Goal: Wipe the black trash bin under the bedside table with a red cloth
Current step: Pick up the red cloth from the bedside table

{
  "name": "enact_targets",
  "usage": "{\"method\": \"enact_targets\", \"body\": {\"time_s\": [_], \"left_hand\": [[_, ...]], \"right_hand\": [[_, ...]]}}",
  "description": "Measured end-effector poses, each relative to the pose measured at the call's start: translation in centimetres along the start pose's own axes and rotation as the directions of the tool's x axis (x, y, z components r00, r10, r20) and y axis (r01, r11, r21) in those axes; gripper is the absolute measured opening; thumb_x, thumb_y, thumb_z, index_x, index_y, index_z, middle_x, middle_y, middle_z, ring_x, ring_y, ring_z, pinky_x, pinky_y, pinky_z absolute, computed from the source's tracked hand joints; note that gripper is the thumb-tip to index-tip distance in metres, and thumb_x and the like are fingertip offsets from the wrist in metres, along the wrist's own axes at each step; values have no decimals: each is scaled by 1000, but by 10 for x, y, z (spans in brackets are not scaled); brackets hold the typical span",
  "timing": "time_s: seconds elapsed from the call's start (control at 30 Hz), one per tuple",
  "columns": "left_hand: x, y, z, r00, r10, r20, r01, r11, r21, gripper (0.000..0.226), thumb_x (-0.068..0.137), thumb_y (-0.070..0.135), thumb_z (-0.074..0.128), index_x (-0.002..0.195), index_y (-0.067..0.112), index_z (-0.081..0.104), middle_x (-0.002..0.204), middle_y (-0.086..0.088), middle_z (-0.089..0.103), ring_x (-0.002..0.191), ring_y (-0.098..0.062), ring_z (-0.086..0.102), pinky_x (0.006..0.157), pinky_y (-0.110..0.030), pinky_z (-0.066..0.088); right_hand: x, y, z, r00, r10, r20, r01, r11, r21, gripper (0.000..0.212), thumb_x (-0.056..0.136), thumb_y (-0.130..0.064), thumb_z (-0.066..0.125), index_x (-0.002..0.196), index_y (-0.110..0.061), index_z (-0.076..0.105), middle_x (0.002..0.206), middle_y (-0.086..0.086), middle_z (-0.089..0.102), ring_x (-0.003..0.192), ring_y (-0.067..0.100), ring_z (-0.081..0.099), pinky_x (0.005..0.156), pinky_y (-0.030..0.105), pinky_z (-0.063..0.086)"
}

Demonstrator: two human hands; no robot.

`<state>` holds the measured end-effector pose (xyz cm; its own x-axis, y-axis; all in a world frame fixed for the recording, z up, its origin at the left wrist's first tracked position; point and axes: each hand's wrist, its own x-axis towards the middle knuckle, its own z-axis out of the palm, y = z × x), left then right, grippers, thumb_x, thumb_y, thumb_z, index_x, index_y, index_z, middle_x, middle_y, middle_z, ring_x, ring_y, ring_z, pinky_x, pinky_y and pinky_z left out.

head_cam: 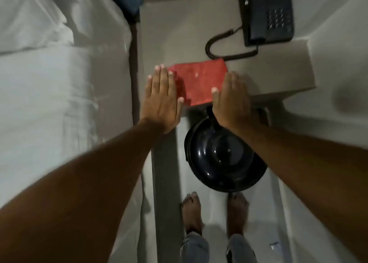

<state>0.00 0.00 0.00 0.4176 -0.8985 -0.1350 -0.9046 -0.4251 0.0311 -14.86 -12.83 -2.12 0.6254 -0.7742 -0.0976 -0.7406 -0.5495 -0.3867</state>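
A folded red cloth [199, 81] lies flat near the front edge of the grey bedside table [278, 71]. My left hand [162, 97] is flat with fingers straight, over the cloth's left edge. My right hand [232, 101] is flat too, at the cloth's right edge and the table's front. Neither hand grips anything. On the floor below and in front of the table stands the black trash bin [221, 157], round and glossy, seen from above; my right wrist covers its far rim.
A dark corded telephone [266, 13] sits at the table's back right, its coiled cord [221, 45] running toward the cloth. A bed with white sheets [59, 103] fills the left. My bare feet [215, 211] stand on the pale floor just behind the bin.
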Motion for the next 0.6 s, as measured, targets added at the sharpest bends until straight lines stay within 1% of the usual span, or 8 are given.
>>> {"method": "enact_targets", "body": {"time_s": [0.13, 0.23, 0.3, 0.37, 0.43, 0.47, 0.5, 0.6], "left_hand": [[12, 3, 24, 996, 82, 23, -81, 996, -42, 73, 99, 43, 17, 151, -7, 11, 160, -30, 8, 149, -40, 5, 122, -53, 9], [14, 6, 40, 980, 153, 130, -144, 987, -73, 71, 100, 44, 17, 152, -4, 11, 161, -27, 9, 149, -38, 6, 122, -51, 9], [17, 5, 49, 964, 182, 195, -170, 983, -75, 70, 101, 43, 21, 153, -2, 8, 162, -26, 6, 150, -37, 3, 122, -49, 6], [19, 3, 52, 959, 178, 219, -162, 983, -89, 70, 101, 42, 24, 153, -1, 5, 162, -25, 3, 150, -37, 0, 121, -48, 4], [15, 2, 51, 958, 195, 212, -171, 977, -125, 70, 101, 42, 25, 153, -1, 5, 162, -25, 3, 150, -38, 0, 121, -49, 5], [11, 4, 49, 959, 204, 198, -182, 975, -124, 70, 101, 42, 25, 152, -2, 6, 162, -26, 4, 150, -38, 1, 121, -50, 5], [6, 5, 49, 963, 213, 163, -194, 973, -124, 70, 101, 41, 26, 152, -3, 7, 161, -27, 5, 149, -39, 1, 121, -50, 5], [-22, 23, 47, 972, 233, -24, -234, 963, -136, 71, 100, 40, 28, 151, -6, 11, 160, -30, 7, 149, -40, 3, 121, -50, 4]], "right_hand": [[15, -3, 20, 978, 190, -91, -166, 962, 217, 54, 101, -28, 45, 142, 7, 39, 143, 26, 48, 133, 36, 46, 111, 43, 36], [30, -11, 24, 913, 396, -100, -335, 867, 369, 48, 95, -27, 61, 132, 2, 50, 130, 20, 59, 119, 33, 57, 101, 42, 46], [50, -11, 22, 833, 553, 16, -504, 747, 434, 51, 88, -25, 73, 129, -2, 53, 129, 16, 63, 116, 30, 62, 96, 39, 52], [62, -10, 21, 763, 615, 199, -610, 585, 533, 45, 84, -17, 77, 122, -1, 60, 120, 13, 68, 105, 26, 68, 81, 31, 58], [58, -13, 15, 763, 569, 307, -579, 392, 715, 29, 82, -6, 75, 108, 1, 65, 98, 10, 72, 84, 21, 70, 58, 22, 57], [51, -15, 8, 780, 532, 330, -532, 285, 798, 24, 81, -3, 74, 103, -1, 65, 88, 8, 72, 76, 20, 70, 52, 22, 56], [42, -17, 1, 804, 492, 335, -475, 192, 859, 24, 80, -2, 72, 104, -2, 66, 84, 8, 72, 74, 22, 71, 54, 25, 59], [5, -13, -18, 866, 385, 318, -320, -62, 945, 39, 83, 4, 58, 122, 3, 59, 102, 19, 69, 90, 31, 70, 78, 44, 61]]}}
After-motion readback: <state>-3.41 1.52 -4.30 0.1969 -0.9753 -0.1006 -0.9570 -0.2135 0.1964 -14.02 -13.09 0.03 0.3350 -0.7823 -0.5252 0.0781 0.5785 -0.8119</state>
